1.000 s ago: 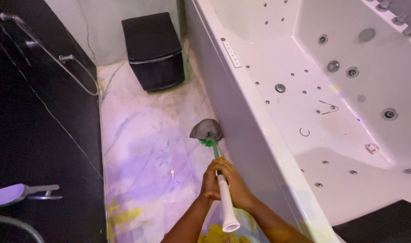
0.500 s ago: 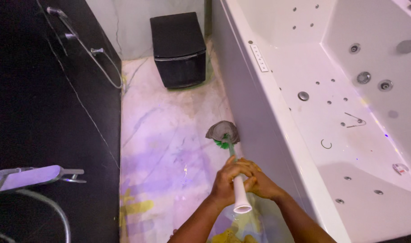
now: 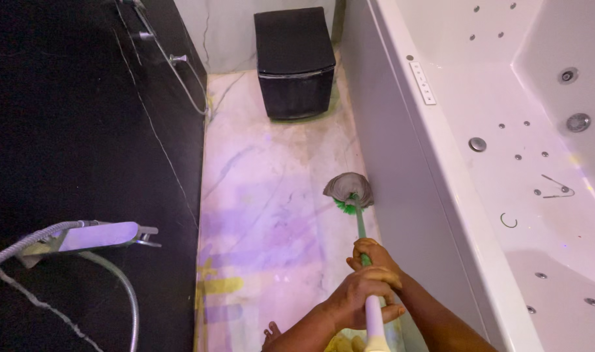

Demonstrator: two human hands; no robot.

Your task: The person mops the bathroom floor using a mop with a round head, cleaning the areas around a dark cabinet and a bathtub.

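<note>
Both my hands grip a long brush handle (image 3: 373, 317), green near the head and white near me. My right hand (image 3: 370, 253) holds it farther down, on the green part. My left hand (image 3: 361, 296) wraps the white part closer to my body. The brush head (image 3: 349, 190) has green bristles with a grey cloth over them. It rests on the pale marble floor (image 3: 271, 195), right against the base of the white tub's side panel (image 3: 401, 169).
A black box-shaped toilet (image 3: 294, 58) stands at the far end of the narrow floor. The black wall (image 3: 82, 130) on the left carries a shower hose (image 3: 183, 85) and a hand shower (image 3: 105, 236). The jetted tub's rim (image 3: 454, 169) is on the right. My toes (image 3: 271, 332) show at the bottom.
The view has swung left, so everything sits farther right in frame. My hands have drawn back toward me along the handle; the brush head stays at the tub's base.
</note>
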